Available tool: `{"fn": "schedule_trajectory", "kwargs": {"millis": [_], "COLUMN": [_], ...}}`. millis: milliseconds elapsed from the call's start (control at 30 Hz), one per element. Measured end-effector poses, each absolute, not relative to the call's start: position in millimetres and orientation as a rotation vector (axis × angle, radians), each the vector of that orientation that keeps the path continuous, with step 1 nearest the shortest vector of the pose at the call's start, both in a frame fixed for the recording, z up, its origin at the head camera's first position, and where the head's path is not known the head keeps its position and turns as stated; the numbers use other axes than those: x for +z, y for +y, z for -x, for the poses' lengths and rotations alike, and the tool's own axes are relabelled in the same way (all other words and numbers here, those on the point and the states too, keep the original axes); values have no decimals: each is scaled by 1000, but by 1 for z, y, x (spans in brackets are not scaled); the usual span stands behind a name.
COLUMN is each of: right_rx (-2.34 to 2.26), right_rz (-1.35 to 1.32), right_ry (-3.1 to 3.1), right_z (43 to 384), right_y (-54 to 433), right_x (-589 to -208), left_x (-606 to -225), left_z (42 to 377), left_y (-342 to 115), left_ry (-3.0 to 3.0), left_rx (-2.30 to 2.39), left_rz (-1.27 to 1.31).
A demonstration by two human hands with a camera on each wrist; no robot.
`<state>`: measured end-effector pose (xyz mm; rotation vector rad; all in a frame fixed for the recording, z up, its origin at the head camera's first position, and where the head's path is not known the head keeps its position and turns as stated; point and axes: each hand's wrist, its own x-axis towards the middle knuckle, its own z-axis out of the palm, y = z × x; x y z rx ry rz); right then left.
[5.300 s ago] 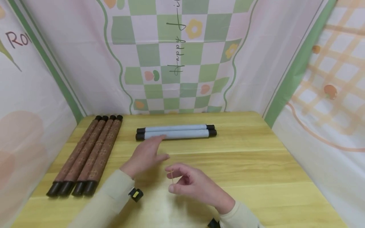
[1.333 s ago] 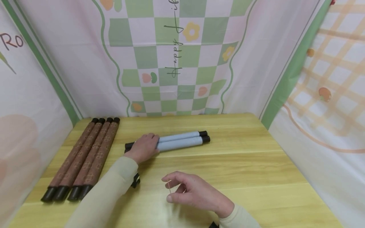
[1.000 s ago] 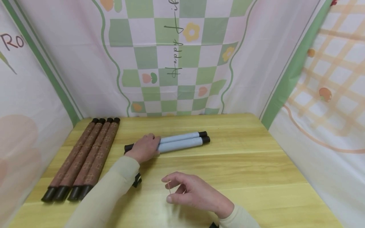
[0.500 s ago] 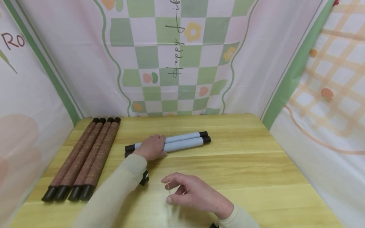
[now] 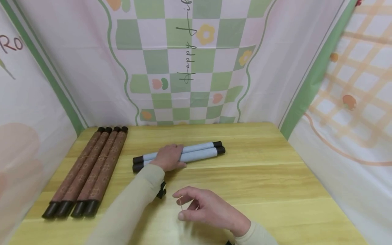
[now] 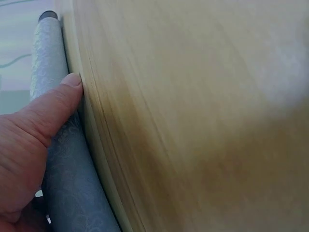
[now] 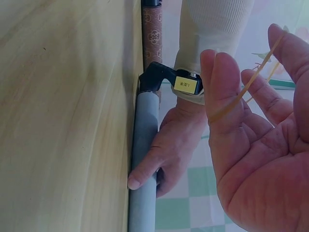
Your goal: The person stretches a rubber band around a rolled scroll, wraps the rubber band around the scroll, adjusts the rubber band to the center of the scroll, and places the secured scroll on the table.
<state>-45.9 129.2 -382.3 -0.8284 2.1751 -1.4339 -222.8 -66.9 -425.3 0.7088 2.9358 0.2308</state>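
Note:
Two light blue rolled scrolls [image 5: 199,155] with black ends lie side by side on the table, slightly slanted, in the head view. My left hand [image 5: 167,158] grips them from above near their middle, its fingers reaching over the far side. In the left wrist view its thumb lies along the near scroll [image 6: 77,183]; the other fingers are mostly hidden. My right hand [image 5: 211,209] is held above the table, nearer my body, fingers and thumb half curled and apart. A thin tan rubber band [image 7: 248,87] is stretched between that thumb and the fingers.
Several brown patterned scrolls [image 5: 105,170] with black ends lie in a row at the left of the wooden table [image 5: 260,177]. A printed cloth [image 5: 177,61] hangs behind the table and along both sides.
My left hand has come down onto the blue scrolls, which now lie nearer, further left and slanted. Lately it has slid rightward along them. The right hand with the rubber band has barely moved.

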Motion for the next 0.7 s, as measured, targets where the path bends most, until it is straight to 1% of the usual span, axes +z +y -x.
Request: {"fn": "schedule_trajectory", "kwargs": {"millis": [700], "right_rx": [-1411], "right_rz": [822], "right_ry": [2218], "right_z": [47], "right_y": [129], "right_x": [-386], "left_x": [-426], "left_z": [211], "left_y": [-69], "left_ry": [3016], "left_rx": [314], "left_rz": [-730]}}
